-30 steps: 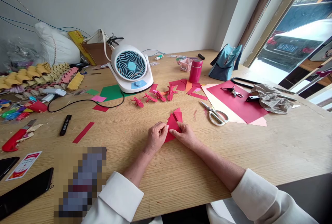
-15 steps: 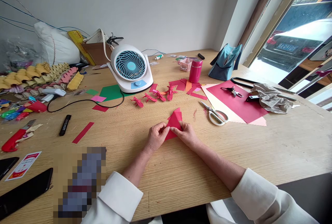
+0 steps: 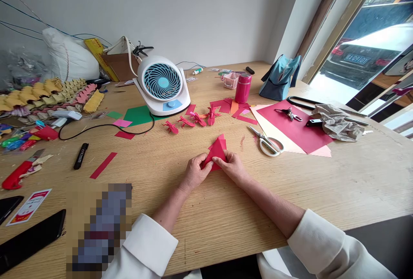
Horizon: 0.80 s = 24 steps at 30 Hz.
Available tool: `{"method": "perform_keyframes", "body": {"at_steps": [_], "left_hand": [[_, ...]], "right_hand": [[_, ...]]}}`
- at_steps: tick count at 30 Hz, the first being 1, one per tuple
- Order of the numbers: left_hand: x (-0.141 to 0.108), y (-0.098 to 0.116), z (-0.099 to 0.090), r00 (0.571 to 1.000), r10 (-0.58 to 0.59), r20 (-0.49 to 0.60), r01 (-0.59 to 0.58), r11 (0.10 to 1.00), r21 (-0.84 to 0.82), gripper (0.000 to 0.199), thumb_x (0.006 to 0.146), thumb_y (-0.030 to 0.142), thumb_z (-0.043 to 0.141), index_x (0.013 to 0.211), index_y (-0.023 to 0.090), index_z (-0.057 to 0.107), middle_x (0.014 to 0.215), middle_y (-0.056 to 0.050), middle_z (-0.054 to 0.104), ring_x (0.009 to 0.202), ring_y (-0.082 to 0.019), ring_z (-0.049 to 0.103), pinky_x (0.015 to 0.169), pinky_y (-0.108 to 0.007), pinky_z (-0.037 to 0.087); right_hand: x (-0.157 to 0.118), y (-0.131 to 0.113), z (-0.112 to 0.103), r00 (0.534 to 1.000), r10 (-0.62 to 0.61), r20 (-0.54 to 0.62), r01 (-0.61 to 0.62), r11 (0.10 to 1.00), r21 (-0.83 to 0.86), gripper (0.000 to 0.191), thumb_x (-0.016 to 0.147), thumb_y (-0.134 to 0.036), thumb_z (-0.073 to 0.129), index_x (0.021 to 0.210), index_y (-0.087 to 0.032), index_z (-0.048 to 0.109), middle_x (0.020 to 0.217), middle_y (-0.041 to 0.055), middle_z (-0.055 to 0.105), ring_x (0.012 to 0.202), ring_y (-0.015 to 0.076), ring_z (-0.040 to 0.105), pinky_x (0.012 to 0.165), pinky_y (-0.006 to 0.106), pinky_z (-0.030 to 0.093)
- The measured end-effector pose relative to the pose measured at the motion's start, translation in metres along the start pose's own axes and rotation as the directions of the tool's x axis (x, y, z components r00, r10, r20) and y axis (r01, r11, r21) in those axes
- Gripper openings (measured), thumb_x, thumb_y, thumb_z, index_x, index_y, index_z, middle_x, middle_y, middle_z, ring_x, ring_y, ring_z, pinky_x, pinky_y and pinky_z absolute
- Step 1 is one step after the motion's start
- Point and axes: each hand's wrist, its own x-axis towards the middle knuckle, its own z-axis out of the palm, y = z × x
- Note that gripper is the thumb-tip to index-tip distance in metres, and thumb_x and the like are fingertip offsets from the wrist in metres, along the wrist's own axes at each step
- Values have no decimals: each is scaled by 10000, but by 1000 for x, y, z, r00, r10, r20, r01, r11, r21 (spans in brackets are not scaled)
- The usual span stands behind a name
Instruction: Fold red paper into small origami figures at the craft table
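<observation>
A folded red paper [image 3: 218, 149] with a pointed top is between both hands, just above the wooden table [image 3: 206, 223]. My left hand [image 3: 196, 170] pinches its lower left edge between thumb and fingers. On the right side, my right hand [image 3: 232, 166] grips the same paper, its thumb lying across the lower middle. Behind the paper stands a row of several small red folded paper figures [image 3: 197, 119]. White-handled scissors [image 3: 270, 143] lie open to the right of my right hand.
A white fan [image 3: 164, 85] stands at the back, its black cord running left. Back right are a pink bottle [image 3: 243, 88], a blue bag [image 3: 280, 77] and red sheets [image 3: 298, 130] under keys. Left are a black marker [image 3: 81, 156] and a red-handled knife [image 3: 20, 172].
The left side of the red paper has been folded or lifted inward, and its lower part shows less. My left hand has shifted slightly right.
</observation>
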Motion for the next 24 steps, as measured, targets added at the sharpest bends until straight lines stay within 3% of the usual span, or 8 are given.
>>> {"method": "perform_keyframes", "body": {"at_steps": [13, 17, 24], "left_hand": [[0, -1, -1, 1000, -20, -21, 20, 1000, -10, 227, 848, 266, 523, 648, 181, 460, 584, 47, 401, 564, -94, 358, 546, -212, 322], [0, -2, 0, 998, -36, -43, 36, 999, -13, 300, 848, 321, 543, 619, 186, 406, 576, 57, 366, 559, -89, 337, 551, -214, 308], [2, -1, -3, 995, -82, -63, 80, 996, -34, 394, 820, 394, 587, 576, 187, 357, 553, 65, 329, 547, -83, 321, 554, -214, 294]], "right_hand": [[0, 0, 0, 999, -50, 6, 50, 999, 14, 384, 725, -558, 700, 737, -184, 612, 684, 5, 618, 632, 141, 500, 608, 265, 438], [0, 1, 0, 999, -54, 0, 54, 997, 50, 358, 736, -528, 709, 777, -181, 630, 744, 22, 642, 680, 154, 526, 653, 279, 454], [1, 1, 1, 999, -11, -52, 18, 990, 140, 387, 677, -543, 752, 734, -189, 606, 683, -11, 605, 624, 133, 508, 632, 268, 440]]}}
